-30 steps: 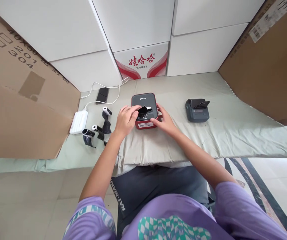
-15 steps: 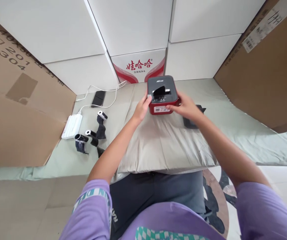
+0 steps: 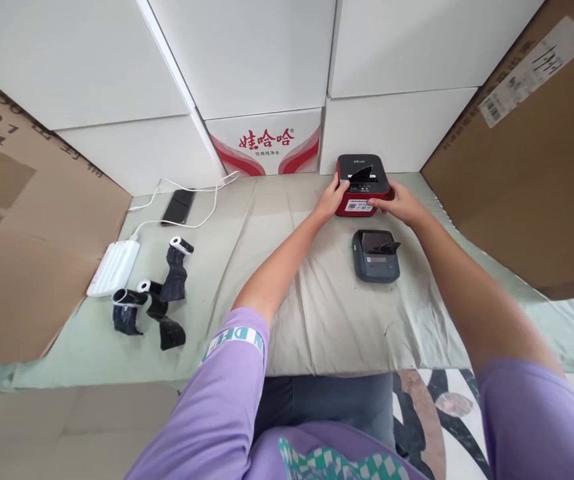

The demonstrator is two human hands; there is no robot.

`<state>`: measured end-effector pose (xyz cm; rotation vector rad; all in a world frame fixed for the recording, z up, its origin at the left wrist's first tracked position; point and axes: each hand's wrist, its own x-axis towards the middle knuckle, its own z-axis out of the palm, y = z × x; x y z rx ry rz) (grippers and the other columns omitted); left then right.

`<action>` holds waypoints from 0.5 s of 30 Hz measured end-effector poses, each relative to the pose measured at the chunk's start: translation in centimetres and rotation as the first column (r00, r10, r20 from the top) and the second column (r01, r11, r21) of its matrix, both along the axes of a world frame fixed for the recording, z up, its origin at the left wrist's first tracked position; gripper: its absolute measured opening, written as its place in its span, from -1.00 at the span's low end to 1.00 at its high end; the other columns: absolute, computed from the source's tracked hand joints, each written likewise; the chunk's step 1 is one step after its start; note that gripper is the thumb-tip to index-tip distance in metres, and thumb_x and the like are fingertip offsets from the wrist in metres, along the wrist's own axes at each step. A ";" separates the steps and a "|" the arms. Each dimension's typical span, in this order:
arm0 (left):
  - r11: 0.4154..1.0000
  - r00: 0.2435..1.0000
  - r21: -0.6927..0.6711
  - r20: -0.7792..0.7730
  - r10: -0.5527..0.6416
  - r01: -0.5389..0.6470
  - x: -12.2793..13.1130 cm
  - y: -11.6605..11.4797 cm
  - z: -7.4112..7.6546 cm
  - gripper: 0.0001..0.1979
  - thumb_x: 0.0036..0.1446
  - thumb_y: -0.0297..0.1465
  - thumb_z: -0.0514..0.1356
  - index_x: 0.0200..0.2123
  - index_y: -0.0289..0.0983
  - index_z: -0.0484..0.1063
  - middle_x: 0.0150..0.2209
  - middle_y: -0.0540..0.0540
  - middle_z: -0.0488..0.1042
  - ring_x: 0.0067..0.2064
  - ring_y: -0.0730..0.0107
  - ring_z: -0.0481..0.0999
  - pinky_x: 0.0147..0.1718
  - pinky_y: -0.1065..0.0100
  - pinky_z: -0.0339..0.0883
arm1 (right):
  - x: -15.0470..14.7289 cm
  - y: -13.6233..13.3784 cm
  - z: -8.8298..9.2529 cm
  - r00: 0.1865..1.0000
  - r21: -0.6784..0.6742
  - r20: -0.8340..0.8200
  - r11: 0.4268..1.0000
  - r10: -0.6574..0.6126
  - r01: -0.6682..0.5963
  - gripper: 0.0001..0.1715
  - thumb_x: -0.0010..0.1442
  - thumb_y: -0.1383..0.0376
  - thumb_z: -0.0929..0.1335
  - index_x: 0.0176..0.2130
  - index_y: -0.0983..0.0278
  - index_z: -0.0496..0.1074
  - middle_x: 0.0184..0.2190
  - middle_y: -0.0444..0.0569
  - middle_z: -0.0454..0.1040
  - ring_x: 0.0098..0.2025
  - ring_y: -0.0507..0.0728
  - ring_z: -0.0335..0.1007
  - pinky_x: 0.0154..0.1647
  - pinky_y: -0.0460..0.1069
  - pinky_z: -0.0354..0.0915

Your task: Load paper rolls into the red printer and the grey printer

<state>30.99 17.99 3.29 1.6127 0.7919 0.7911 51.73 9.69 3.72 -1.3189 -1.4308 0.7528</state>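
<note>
Between my two hands is a red label printer (image 3: 358,205) with a black top, a dark piece of film sticking up from its slot and a white sticker on its front. My left hand (image 3: 333,199) grips its left side, thumb on the top edge. My right hand (image 3: 401,203) is closed round the right front corner, fingertips by the sticker. Nearer to me on the cloth lies a smaller dark grey printer (image 3: 377,257), dark film at its top; neither hand touches it.
At the left lie several black film rolls (image 3: 175,270), a white power bank (image 3: 113,268) with a cable, and a black phone (image 3: 177,207). Cardboard boxes (image 3: 541,167) flank the cloth-covered surface (image 3: 277,280). White cartons (image 3: 267,143) stand along the back.
Both hands have carried the red printer to the right, behind the grey printer. That grey printer, partly hidden by my right arm before, now shows fully.
</note>
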 end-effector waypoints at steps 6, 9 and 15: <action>0.992 0.983 0.055 -0.136 0.124 -0.117 -3.2 -3.6 -0.6 -0.22 0.48 -0.04 -0.04 0.58 -0.31 -0.09 0.59 -0.17 -0.11 0.61 0.18 -0.14 0.54 0.24 -0.25 | -0.4 -4.1 0.0 0.955 -0.123 -0.135 0.960 -0.266 0.250 -0.21 0.22 0.10 0.55 0.33 0.24 0.43 0.34 0.33 0.43 -0.03 0.20 0.65 -0.18 0.08 0.50; 0.986 0.960 0.154 -0.279 -0.018 0.064 -6.1 -9.3 -1.3 -0.19 0.42 -0.08 0.06 0.58 -0.26 -0.11 0.59 -0.18 -0.09 0.60 0.13 -0.06 0.55 0.17 -0.21 | -2.0 -10.0 -0.9 0.880 -0.219 -0.300 0.924 -0.369 0.313 -0.42 0.45 0.01 0.33 0.30 0.20 0.47 0.37 0.28 0.42 0.27 0.21 0.52 0.25 0.16 0.40; 0.815 0.787 0.251 -0.511 -0.347 0.522 -8.9 -16.6 -2.8 -0.04 0.35 -0.17 0.17 0.59 -0.29 -0.30 0.60 -0.19 -0.26 0.61 0.20 -0.13 0.57 0.10 -0.26 | -9.5 -17.8 -3.0 0.769 -0.314 -0.452 0.887 -0.452 0.337 -0.35 0.41 -0.22 0.19 0.14 0.03 0.59 0.38 -0.01 0.44 0.47 0.24 0.28 0.55 0.24 0.09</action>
